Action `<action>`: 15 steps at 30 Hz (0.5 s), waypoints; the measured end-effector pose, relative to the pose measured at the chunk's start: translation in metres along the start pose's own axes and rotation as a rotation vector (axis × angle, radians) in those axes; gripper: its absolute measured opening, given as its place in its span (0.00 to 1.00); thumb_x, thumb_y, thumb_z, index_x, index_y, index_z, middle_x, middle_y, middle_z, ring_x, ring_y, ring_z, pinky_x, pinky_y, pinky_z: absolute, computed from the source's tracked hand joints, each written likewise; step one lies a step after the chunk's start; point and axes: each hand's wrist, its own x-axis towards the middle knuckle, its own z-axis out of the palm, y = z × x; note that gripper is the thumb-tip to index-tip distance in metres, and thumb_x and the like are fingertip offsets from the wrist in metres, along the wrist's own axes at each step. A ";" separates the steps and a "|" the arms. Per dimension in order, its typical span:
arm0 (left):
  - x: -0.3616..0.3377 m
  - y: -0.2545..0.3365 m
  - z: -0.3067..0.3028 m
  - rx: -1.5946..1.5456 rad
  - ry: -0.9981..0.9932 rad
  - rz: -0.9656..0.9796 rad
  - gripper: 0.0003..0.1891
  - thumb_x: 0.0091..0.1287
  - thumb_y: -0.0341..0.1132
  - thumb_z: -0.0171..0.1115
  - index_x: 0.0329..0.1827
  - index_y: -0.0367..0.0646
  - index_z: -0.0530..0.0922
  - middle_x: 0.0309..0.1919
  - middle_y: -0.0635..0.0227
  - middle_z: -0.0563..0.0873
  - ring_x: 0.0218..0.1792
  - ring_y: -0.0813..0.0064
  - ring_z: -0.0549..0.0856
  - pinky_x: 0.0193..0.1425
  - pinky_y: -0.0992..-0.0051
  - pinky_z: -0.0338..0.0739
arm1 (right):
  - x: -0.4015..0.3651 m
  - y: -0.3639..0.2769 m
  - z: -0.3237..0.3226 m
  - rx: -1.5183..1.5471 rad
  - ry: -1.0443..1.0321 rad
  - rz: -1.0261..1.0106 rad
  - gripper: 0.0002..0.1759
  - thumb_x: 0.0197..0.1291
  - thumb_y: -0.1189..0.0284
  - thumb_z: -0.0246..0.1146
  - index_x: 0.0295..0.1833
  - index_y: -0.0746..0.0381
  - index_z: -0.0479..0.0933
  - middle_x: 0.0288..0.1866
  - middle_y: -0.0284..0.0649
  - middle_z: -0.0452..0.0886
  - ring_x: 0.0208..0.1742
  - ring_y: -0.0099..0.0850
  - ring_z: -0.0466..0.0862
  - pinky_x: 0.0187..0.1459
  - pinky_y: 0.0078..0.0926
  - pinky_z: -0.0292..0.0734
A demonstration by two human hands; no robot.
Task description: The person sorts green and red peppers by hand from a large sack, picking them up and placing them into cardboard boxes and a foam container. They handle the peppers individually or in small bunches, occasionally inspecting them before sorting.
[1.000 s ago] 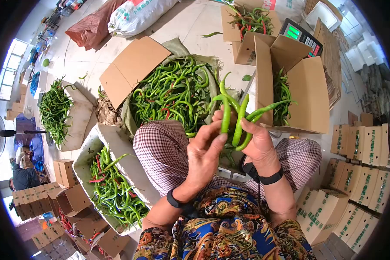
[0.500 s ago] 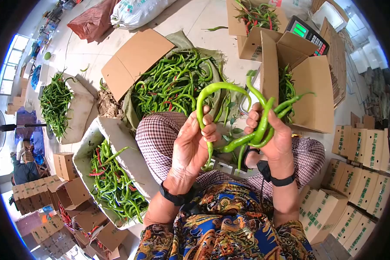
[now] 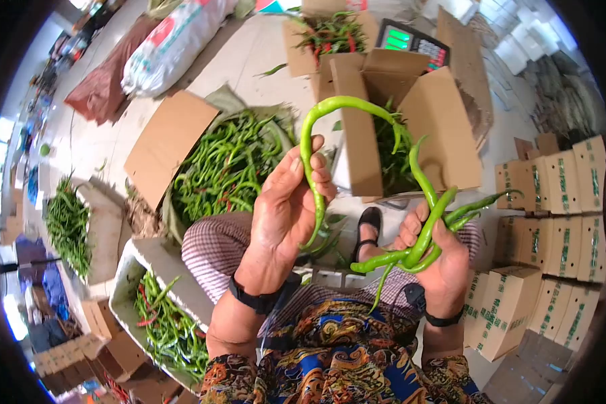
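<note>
My left hand pinches one long, curved green pepper, whose far end arches up and to the right above the hands. In my right hand is a loose bunch of several green peppers, their ends sticking out on both sides. Beyond my left hand lies a large heap of green peppers with a few red ones, on a cloth. An open cardboard box with green peppers inside stands beyond my right hand.
At the lower left is a white foam box holding peppers. Another pepper pile lies farther left. A scale display stands behind the open box. Stacked cartons line the right side. White and red sacks lie at the back.
The view has shifted, so the boxes and heap appear farther left. My hands are farther apart, and my right hand sits lower with its bunch. Both hands still hold their peppers.
</note>
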 end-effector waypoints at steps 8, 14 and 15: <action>0.010 -0.031 0.004 -0.013 0.025 -0.173 0.23 0.73 0.32 0.56 0.65 0.29 0.65 0.40 0.65 0.77 0.37 0.78 0.76 0.41 0.78 0.75 | 0.007 -0.038 -0.027 -0.221 0.283 -0.264 0.16 0.64 0.75 0.62 0.57 0.63 0.74 0.53 0.43 0.80 0.48 0.28 0.78 0.48 0.30 0.78; 0.009 -0.041 0.008 0.039 0.075 -0.216 0.22 0.73 0.32 0.55 0.65 0.29 0.66 0.40 0.65 0.78 0.36 0.78 0.76 0.40 0.78 0.75 | 0.022 -0.040 -0.024 -0.202 0.280 -0.227 0.19 0.61 0.73 0.66 0.57 0.63 0.74 0.49 0.43 0.82 0.46 0.28 0.79 0.45 0.26 0.76; 0.009 -0.041 0.007 0.058 0.086 -0.219 0.21 0.73 0.33 0.55 0.65 0.29 0.66 0.40 0.65 0.78 0.36 0.79 0.76 0.39 0.78 0.75 | 0.023 -0.040 -0.024 -0.179 0.275 -0.207 0.19 0.61 0.73 0.66 0.57 0.64 0.74 0.49 0.42 0.82 0.46 0.28 0.80 0.45 0.26 0.76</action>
